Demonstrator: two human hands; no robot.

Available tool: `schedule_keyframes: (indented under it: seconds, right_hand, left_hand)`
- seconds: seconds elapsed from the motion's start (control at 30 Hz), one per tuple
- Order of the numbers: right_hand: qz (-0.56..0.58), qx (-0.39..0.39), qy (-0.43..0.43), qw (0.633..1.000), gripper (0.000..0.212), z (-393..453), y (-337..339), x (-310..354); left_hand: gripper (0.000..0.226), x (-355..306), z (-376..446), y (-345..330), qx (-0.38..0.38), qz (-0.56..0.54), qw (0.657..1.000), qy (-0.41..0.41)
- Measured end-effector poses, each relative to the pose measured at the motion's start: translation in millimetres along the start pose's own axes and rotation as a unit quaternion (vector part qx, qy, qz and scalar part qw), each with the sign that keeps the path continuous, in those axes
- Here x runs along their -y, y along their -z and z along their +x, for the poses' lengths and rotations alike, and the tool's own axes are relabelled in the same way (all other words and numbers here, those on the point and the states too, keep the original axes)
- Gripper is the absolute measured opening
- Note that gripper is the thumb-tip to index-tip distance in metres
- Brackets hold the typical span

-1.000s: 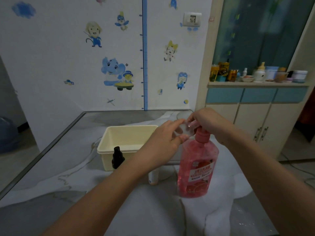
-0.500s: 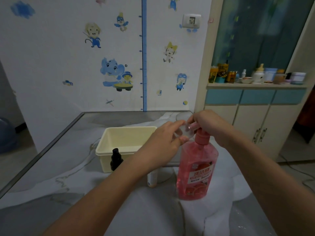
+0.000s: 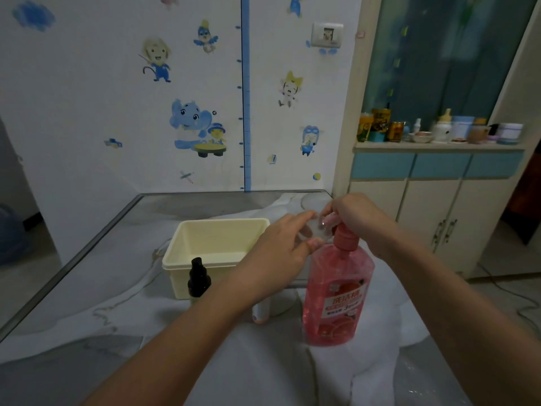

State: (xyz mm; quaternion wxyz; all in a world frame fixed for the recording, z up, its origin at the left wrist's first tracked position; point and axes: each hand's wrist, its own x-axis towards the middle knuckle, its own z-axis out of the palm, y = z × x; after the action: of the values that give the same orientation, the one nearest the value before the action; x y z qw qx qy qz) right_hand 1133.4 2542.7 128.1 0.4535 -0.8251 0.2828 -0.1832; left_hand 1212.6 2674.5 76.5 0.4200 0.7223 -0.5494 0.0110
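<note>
On the worktop (image 3: 87, 303) nearest me the pink pump bottle (image 3: 336, 291) stands upright, long axis vertical, with a black spray bottle (image 3: 199, 278) and a cream tub (image 3: 216, 244) to its left. Above it, my left hand (image 3: 281, 259) pinches a small clear container (image 3: 314, 230) at the spout, just left of the bottle's top. My right hand (image 3: 354, 215) curls over that top, so I judge the press goes straight down.

Pink pump bottle (image 3: 336, 297), black spray bottle (image 3: 199, 278), cream bin (image 3: 216, 250) crowd centre — open tabletop (image 3: 102, 282) far left

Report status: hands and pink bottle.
Left hand pinches small clear cup beside pump. Right hand grips pump. Pink bottle upright, nothing blocking.
</note>
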Motion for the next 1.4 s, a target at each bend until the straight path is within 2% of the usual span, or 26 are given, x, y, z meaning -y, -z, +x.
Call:
schedule_keyframes:
  seconds: [0.13,0.3,0.37,0.53,0.67,0.73,0.83,0.9,1.1,1.23,1.3,1.4]
  right_hand:
    - [0.018,0.007,-0.001,1.000,0.029,-2.4,1.7,7.0]
    - [0.102,-0.043,-0.006,0.994,0.026,-1.1,-9.2,-6.7]
    - [0.103,-0.047,-0.011,0.994,0.023,-1.6,-11.2,-11.2]
    - [0.089,-0.013,0.003,0.996,0.025,-0.7,-1.8,-4.2]
    - [0.021,0.046,0.045,0.998,0.040,6.8,0.3,6.6]
    - [0.022,0.019,0.065,0.997,0.039,10.1,-2.0,-0.1]
    - [0.123,-0.045,0.037,0.991,0.029,5.3,-9.3,-10.5]
    - [0.151,-0.055,0.025,0.987,0.026,3.6,-13.1,-17.1]
    - [0.088,-0.013,0.029,0.996,0.027,3.7,-1.9,-6.7]
    - [0.031,0.057,0.095,0.993,0.049,10.3,0.9,4.9]
    - [0.033,0.019,0.098,0.994,0.049,13.9,-4.5,-3.4]
    - [0.102,-0.114,0.076,0.985,0.036,16.8,-15.4,-23.0]
  left_hand:
    - [0.045,-1.5,0.4,4.3,0.003,0.009,1.000,-0.004]
    - [0.044,3.4,-2.8,-1.6,0.005,0.001,1.000,-0.003]
    - [0.044,3.9,-3.9,-2.4,0.005,-0.003,1.000,0.001]
    - [0.045,-0.5,-1.0,0.5,0.007,-0.008,1.000,-0.002]
    - [0.045,-1.1,0.2,4.5,0.004,-0.008,1.000,-0.007]
    - [0.044,-0.1,-1.3,2.8,0.006,-0.014,1.000,-0.008]
    - [0.043,3.7,-2.0,0.6,0.002,-0.014,1.000,-0.008]
    - [0.043,6.4,-2.5,-3.1,0.006,-0.016,1.000,-0.001]
    - [0.042,-1.5,-0.9,0.4,0.004,-0.013,1.000,-0.002]
    - [0.043,-4.5,0.0,5.6,0.006,0.005,1.000,-0.009]
    - [0.043,-4.3,-1.9,4.5,0.009,0.005,1.000,-0.007]
    - [0.043,0.8,-2.5,1.4,0.011,0.015,1.000,-0.003]
